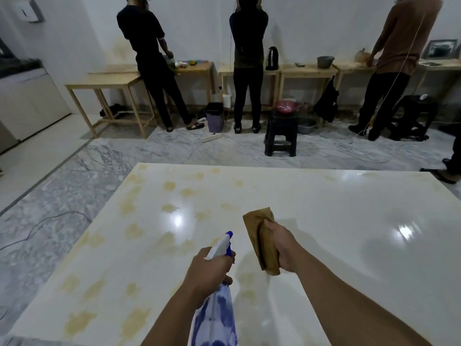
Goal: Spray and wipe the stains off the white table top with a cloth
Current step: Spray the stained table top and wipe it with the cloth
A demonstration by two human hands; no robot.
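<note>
Plastic spray bottle (216,313), white with blue print, is gripped at the neck by the left hand (208,270); its fingers are curled around the trigger region, and the blue nozzle (229,234) projects just beyond the knuckles, aimed forward over the table. Judged rigid and light, the bottle is best held at this narrow neck, where one finger can work the trigger; a wet body would likely be slippery. Just to the right of those fingers, the right hand (283,248) clutches a folded brown cloth (262,242), fingers closed on its right edge, the free end extending ahead of the fingertips. The cloth appears soft and limp; bunching it under a flat palm should spread pressure better than a pinch. Whether it touches the surface cannot be told. Beneath both hands lies the glossy white table top (349,245), hard and reflective. Yellowish stains (134,231) scatter ahead and to the left of the left fingers, while the area right of the cloth looks clean, so the work seems partly done. Beyond the far edge: marble-patterned floor (99,156), a black stool (281,136), wooden benches (306,69), and three standing people (248,58) facing the wall.
</note>
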